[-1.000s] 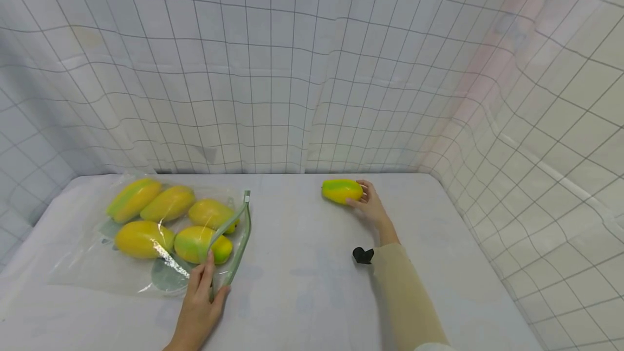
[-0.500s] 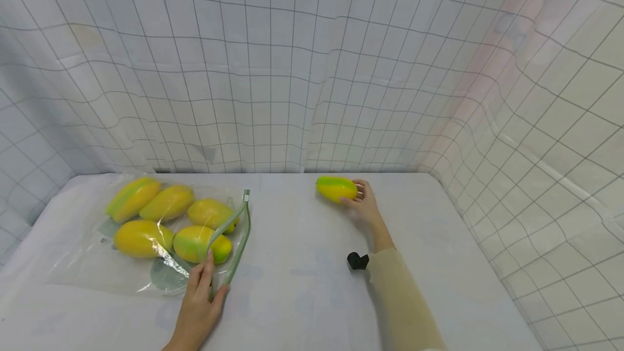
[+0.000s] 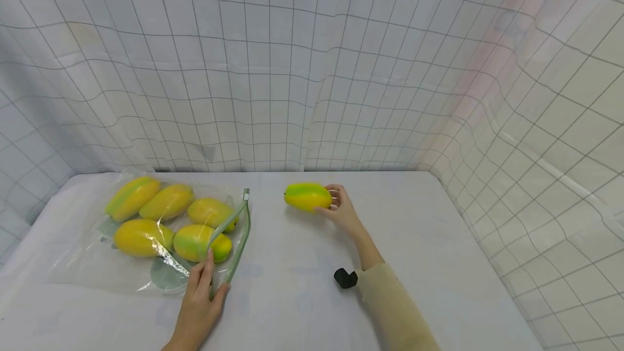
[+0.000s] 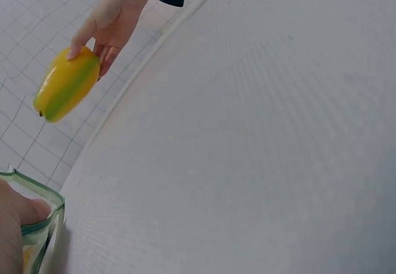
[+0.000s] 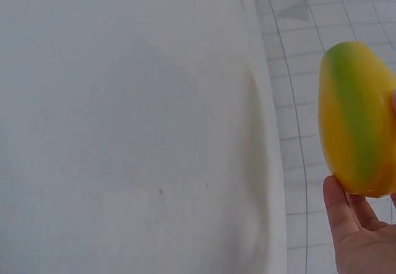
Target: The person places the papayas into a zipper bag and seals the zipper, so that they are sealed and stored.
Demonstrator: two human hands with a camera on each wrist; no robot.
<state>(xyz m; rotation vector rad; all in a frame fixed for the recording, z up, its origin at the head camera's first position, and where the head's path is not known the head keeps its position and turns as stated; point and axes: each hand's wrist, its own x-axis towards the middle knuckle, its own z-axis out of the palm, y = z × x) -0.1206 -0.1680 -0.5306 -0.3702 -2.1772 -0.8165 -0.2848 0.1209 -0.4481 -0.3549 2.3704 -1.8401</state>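
My right hand (image 3: pixel 343 211) grips a yellow-green papaya (image 3: pixel 308 197) by its right end, fingers behind and thumb at the front. The right wrist view shows the papaya (image 5: pixel 356 119) held up in front of the gridded curtain. On the table's left side lies a clear zip bag (image 3: pixel 122 278) with several more papayas (image 3: pixel 143 238) inside. My left hand (image 3: pixel 199 303) holds the bag's mouth at its near corner, where the green zip strips part. In the left wrist view, the thumb (image 4: pixel 38 209) rests at the green-edged opening.
A white cloth covers the table (image 3: pixel 287 307). Gridded white curtains (image 3: pixel 273 69) stand along its back and sides. A small black device (image 3: pixel 345 278) sits at the right wrist beside the beige sleeve (image 3: pixel 395 307).
My right hand has carried the papaya leftward across the back of the table, toward the bag. My left hand and the bag stay in place.
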